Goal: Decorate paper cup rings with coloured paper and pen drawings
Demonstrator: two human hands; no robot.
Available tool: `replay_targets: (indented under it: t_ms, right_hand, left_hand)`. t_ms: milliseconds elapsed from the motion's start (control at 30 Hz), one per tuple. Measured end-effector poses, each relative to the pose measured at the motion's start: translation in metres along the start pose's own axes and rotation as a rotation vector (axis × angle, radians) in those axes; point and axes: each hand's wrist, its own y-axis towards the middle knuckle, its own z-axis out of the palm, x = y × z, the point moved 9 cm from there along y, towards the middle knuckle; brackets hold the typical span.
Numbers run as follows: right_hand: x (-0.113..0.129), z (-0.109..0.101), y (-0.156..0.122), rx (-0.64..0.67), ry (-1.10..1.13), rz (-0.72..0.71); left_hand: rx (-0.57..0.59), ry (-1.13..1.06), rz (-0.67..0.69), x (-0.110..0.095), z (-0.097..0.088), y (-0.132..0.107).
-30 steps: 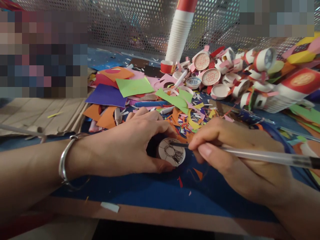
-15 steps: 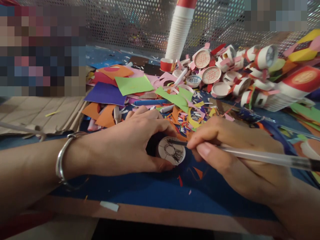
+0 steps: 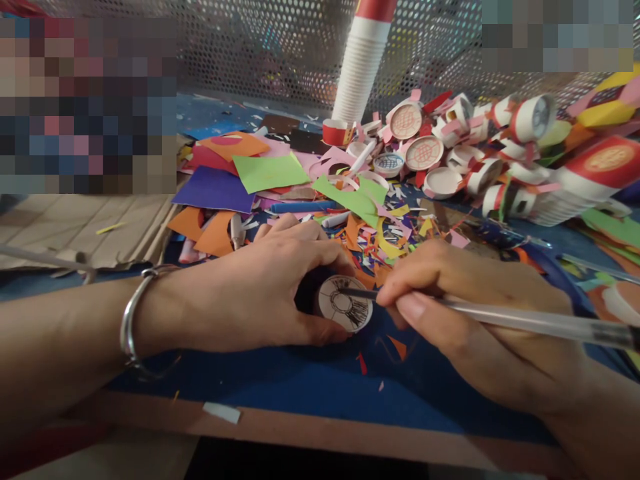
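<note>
Between the thumb and fingers of my left hand (image 3: 270,287) sits a small round white paper cup base (image 3: 357,313) with black pen lines: rings in the middle and dense strokes on the lower right. My left hand steadies it on the blue table (image 3: 300,383). My right hand (image 3: 475,320) is closed around a clear-barrelled pen (image 3: 530,321), whose dark tip touches the upper part of the drawn disc. The sides of the cup piece are mostly hidden in shadow and behind my left hand.
Coloured paper sheets (image 3: 270,173) and scraps (image 3: 380,240) lie beyond my hands. Cut cup pieces with drawn bases (image 3: 424,152) are heaped at the back right. A tall stack of paper cups (image 3: 363,67) stands before a perforated metal panel (image 3: 260,53). Flattened cardboard (image 3: 85,227) is at left.
The pen tip has shifted slightly on the upper part of the disc. Both hands keep the same grip, and the whole view has moved a little.
</note>
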Motion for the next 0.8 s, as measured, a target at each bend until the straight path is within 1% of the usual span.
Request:
replay_targets:
  t_ms: [333, 567, 800]
  right_hand:
    - [0.0001, 0.0002, 0.0004, 0.0, -0.022, -0.004]
    - [0.0027, 0.0017, 0.0033, 0.024, 0.004, -0.026]
    - [0.0042, 0.0008, 0.0031, 0.009, 0.022, -0.036]
  left_hand:
    - [0.006, -0.004, 0.002, -0.0007, -0.0003, -0.0003]
    - [0.012, -0.012, 0.008, 0.0005, 0.0012, -0.0001]
    - [0.016, -0.004, -0.005, 0.0013, 0.0014, -0.0002]
